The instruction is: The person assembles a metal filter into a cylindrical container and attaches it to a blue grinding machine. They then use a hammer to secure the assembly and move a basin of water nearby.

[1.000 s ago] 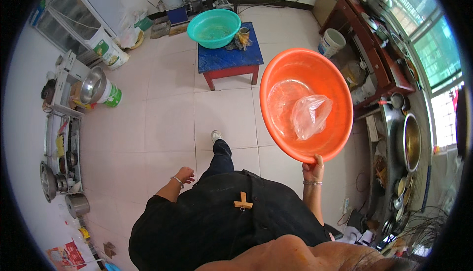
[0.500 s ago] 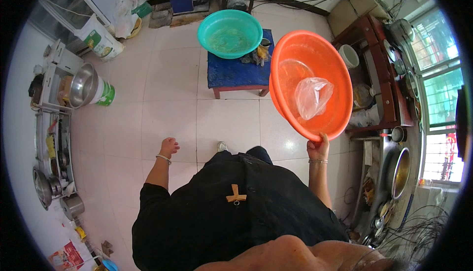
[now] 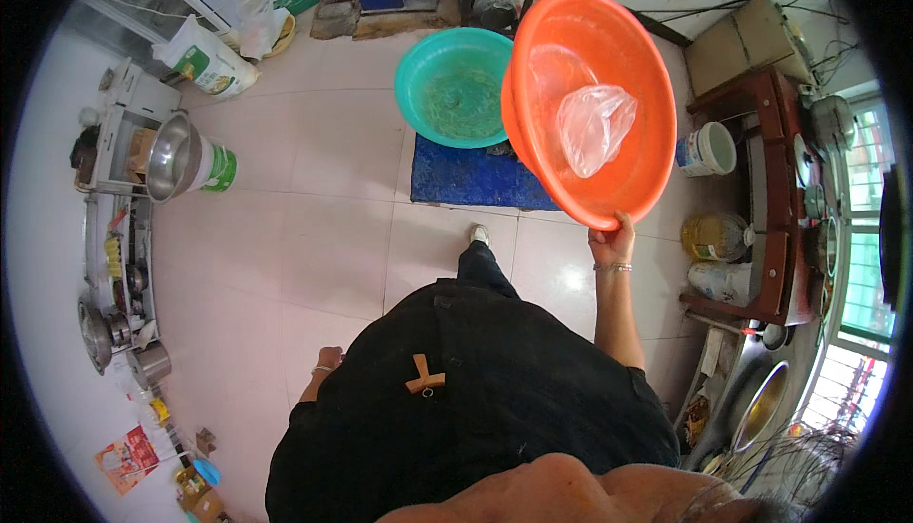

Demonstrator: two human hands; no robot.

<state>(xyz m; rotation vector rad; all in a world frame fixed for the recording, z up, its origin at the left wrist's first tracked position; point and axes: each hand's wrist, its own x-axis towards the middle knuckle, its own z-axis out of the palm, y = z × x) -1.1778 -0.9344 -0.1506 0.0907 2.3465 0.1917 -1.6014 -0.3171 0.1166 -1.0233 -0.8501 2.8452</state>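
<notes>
My right hand (image 3: 613,234) grips the near rim of an orange plastic basin (image 3: 628,57) and holds it up, tilted, at the front right. A second orange edge shows along its left side. Inside lies a crumpled clear plastic bag (image 3: 595,128). Left of it, a green basin (image 3: 428,109) rests on a low blue-topped table (image 3: 466,179); the orange basin overlaps its right edge in the view. Down at my left side hangs my left hand (image 3: 328,359), partly hidden by my black shirt, near no object. Its fingers do not show clearly.
At left, a steel bowl (image 3: 174,157) sits on a white-and-green bucket (image 3: 221,168) beside shelves of pots. A brown cabinet (image 3: 782,238) stands at right, with a white bucket (image 3: 711,150) and an oil jug (image 3: 713,236) by it. Motors (image 3: 493,0) stand at the back.
I have stepped forward, and the blue-topped table and green basin are nearer. The orange basin has moved forward with my right hand. My left hand has swung back beside my body.
</notes>
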